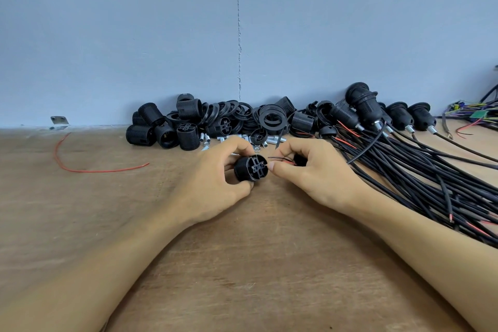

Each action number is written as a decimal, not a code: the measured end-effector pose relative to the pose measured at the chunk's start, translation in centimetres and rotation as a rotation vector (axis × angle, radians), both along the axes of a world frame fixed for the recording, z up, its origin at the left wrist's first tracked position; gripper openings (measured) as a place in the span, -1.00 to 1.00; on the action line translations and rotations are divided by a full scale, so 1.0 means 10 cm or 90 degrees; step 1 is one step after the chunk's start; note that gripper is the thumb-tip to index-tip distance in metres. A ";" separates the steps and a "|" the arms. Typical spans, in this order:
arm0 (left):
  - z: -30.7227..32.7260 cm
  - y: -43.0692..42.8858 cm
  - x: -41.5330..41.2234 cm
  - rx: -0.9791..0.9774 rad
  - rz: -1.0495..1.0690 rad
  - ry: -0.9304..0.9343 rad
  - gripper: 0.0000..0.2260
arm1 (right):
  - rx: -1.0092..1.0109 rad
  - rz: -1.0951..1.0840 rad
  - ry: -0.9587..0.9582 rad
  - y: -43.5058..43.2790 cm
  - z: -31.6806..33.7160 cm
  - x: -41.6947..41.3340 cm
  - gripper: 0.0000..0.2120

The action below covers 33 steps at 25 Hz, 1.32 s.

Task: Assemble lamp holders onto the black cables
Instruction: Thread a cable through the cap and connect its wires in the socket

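My left hand [215,183] grips a black threaded lamp holder body [249,170] just above the wooden table [242,264], its terminal end turned to the right. My right hand [310,172] pinches the thin red and black wires [280,160] of a black cable, their tips right at the holder's terminals. The cable's sheath is mostly hidden under my right hand's fingers. It runs off toward the bundle of black cables [431,183] on the right.
A heap of black holder bodies and rings [215,121] lies against the grey wall, with small metal tubes [204,139] in front. Finished holders on cables [377,113] lie at back right. A loose red wire [80,164] lies left; coloured wiring [477,116] sits far right.
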<state>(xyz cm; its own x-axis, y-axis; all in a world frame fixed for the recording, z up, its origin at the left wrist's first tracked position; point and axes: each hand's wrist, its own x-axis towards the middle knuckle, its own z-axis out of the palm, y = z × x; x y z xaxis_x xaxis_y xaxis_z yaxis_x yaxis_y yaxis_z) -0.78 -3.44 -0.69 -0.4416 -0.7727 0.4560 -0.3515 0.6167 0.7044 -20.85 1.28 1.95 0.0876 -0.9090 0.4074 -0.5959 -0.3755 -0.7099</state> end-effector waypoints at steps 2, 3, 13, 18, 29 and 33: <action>-0.01 0.00 0.00 -0.011 -0.002 0.001 -0.58 | -0.004 -0.003 0.005 0.00 0.00 0.00 -0.71; -0.01 0.00 0.00 -0.016 -0.003 -0.001 -0.58 | -0.007 -0.004 0.009 0.00 -0.01 0.00 -0.71; -0.04 -0.03 0.00 -0.058 0.008 -0.006 -0.65 | -0.048 -0.019 0.059 -0.02 -0.05 0.02 -0.67; -0.07 -0.07 0.00 -0.068 0.014 -0.002 -0.65 | -0.065 -0.011 0.113 -0.03 -0.05 0.02 -0.71; -0.11 -0.11 0.02 -0.094 0.011 -0.005 -0.64 | -0.073 -0.020 0.111 -0.04 -0.08 0.03 -0.63; -0.12 -0.12 0.03 -0.093 0.011 -0.005 -0.64 | -0.068 -0.010 0.091 -0.05 -0.09 0.00 -0.61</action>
<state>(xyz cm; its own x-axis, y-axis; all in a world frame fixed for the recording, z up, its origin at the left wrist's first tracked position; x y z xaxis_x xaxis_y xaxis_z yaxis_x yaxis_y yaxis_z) -0.45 -4.59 -1.91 -0.4331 -0.7056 0.5609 -0.3688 0.7065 0.6040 -20.82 0.79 1.09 0.1373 -0.8627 0.4867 -0.6949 -0.4340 -0.5733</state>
